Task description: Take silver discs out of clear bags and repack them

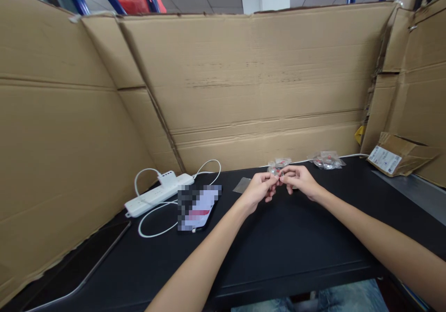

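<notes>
Above the black table, my left hand (259, 189) and my right hand (300, 180) meet with their fingertips nearly touching. Thumb and index finger of each are pinched together. Between the right fingertips a small shiny piece (282, 174) shows, with a speck of red beside it; its kind is too small to make out. Whatever the left fingers pinch is mostly hidden. Just behind the hands lie small clear plastic bags (279, 163) with shiny and red contents. A flat clear bag (242, 185) rests to the left of my left hand.
More filled clear bags (326, 160) lie at the back right, near an opened cardboard box (400, 154). On the left are a white power strip (158, 195), a phone (200, 208) with a white cable and a dark flat panel (78, 265). Cardboard walls (258, 70) enclose the table (278, 247).
</notes>
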Demonstrator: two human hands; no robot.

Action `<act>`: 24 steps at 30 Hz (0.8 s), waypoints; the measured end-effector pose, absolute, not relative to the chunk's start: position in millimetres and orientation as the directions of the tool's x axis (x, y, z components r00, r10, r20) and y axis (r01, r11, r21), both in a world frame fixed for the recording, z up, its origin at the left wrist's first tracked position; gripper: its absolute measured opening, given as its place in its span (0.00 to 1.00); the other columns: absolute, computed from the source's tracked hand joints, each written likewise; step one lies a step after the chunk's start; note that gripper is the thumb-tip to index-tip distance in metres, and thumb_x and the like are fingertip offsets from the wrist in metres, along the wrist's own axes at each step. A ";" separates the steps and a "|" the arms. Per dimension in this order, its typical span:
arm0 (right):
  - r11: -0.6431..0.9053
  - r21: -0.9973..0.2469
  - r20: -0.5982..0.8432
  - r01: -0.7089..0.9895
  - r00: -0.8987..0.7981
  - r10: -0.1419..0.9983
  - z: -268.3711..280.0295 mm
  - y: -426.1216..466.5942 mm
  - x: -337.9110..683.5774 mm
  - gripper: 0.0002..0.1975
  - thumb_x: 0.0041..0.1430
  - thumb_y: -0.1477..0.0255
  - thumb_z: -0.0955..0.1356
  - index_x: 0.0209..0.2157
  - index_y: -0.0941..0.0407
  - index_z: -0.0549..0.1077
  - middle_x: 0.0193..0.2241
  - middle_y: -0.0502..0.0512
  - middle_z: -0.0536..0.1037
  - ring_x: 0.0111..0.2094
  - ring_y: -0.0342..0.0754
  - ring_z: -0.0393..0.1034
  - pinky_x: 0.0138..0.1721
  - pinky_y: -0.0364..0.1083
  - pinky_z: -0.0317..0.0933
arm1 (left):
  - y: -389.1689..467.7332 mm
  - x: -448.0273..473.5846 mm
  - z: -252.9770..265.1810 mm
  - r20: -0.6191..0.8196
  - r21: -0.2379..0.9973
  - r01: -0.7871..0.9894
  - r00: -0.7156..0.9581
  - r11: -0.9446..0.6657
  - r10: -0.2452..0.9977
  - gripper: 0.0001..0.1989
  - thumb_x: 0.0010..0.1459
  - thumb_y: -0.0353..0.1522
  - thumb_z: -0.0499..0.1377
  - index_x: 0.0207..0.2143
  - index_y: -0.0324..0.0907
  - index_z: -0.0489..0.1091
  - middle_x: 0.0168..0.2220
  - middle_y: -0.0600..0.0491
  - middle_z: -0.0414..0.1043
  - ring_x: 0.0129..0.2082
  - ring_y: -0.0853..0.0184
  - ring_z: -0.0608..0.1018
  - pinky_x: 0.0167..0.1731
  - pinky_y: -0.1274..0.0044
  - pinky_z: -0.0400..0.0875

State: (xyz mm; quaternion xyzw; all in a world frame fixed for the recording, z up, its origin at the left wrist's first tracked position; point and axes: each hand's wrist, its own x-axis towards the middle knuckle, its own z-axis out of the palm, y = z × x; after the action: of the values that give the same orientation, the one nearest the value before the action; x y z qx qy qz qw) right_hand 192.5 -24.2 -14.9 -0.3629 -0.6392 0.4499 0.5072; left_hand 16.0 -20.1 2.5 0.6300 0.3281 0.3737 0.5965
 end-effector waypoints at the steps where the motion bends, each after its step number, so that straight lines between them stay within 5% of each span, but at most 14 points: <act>1: 0.317 -0.948 0.314 -0.027 -0.231 0.921 -13.0 -24.3 193.9 0.18 0.47 0.61 0.73 0.34 0.60 0.73 0.24 0.53 0.77 0.14 0.39 0.65 0.17 0.41 0.59 | -20.7 16.0 4.2 0.076 0.997 -0.044 0.513 -0.063 0.855 0.17 0.50 0.43 0.64 0.25 0.38 0.66 0.19 0.59 0.58 0.16 0.77 0.62 0.11 0.84 0.52; 15: 0.245 -0.955 0.278 -0.165 -0.214 0.937 -7.0 -20.7 213.9 0.17 0.46 0.61 0.74 0.32 0.61 0.76 0.23 0.54 0.77 0.15 0.38 0.62 0.18 0.41 0.57 | -13.4 6.2 11.0 0.021 0.996 -0.083 0.456 0.020 0.890 0.13 0.49 0.36 0.62 0.21 0.40 0.62 0.17 0.61 0.53 0.14 0.77 0.61 0.11 0.84 0.48; 24: 0.362 -0.920 0.332 0.148 -0.191 0.924 -12.6 -12.1 224.1 0.24 0.45 0.60 0.75 0.40 0.63 0.77 0.23 0.53 0.75 0.17 0.40 0.64 0.20 0.41 0.58 | -10.0 1.3 11.5 0.060 0.998 -0.003 0.343 -0.063 0.937 0.12 0.55 0.37 0.59 0.24 0.39 0.64 0.18 0.60 0.58 0.14 0.77 0.64 0.10 0.85 0.51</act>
State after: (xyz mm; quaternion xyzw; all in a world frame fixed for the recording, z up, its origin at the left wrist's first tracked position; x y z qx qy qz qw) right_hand 224.1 -12.1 -12.6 -0.4040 -0.6632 0.3948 0.4910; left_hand 1.3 -10.0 11.5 0.5968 0.3913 0.4186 0.5617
